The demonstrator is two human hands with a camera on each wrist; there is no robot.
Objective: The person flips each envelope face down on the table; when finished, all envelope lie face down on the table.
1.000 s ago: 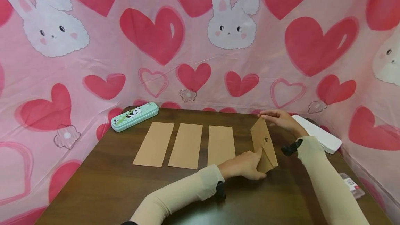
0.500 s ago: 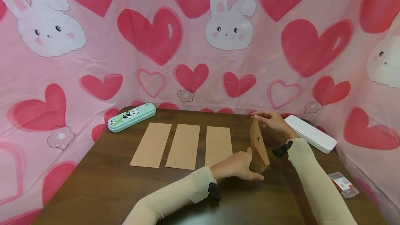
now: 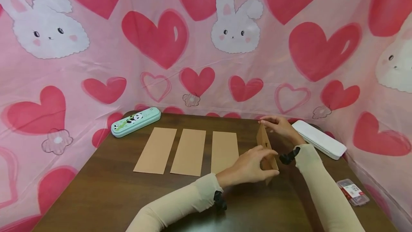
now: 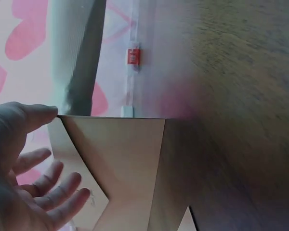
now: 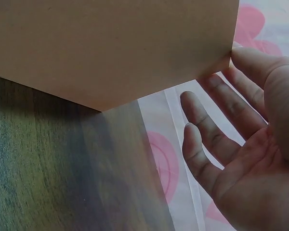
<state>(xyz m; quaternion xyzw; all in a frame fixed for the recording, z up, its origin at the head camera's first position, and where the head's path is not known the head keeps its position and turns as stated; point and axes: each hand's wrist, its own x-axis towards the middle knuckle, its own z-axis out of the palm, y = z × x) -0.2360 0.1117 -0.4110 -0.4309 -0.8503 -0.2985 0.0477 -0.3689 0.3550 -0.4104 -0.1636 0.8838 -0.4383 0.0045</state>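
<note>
A brown kraft envelope [image 3: 262, 139] stands tilted up on the table, its pointed flap and small dark print facing left. My right hand [image 3: 281, 128] pinches its far upper corner between thumb and fingers, as the right wrist view shows against the plain back [image 5: 135, 43]. At the near end is my left hand [image 3: 254, 164], thumb at the upper corner and fingers loosely spread over the flap side; the left wrist view shows the flap [image 4: 82, 178] and these relaxed fingers [image 4: 62, 192]. The left hand hides part of the envelope in the head view.
Three flat brown envelopes lie in a row: left one [image 3: 155, 150], middle one [image 3: 188, 152], right one [image 3: 224, 149]. A mint panda pencil case [image 3: 136, 121] lies back left, a long white case [image 3: 319, 139] back right. A clear plastic box [image 3: 353, 192] sits near the right edge.
The standing envelope has turned more edge-on to the head view. My left hand has lifted from low on its flap side to the near upper corner. The right hand keeps its far corner.
</note>
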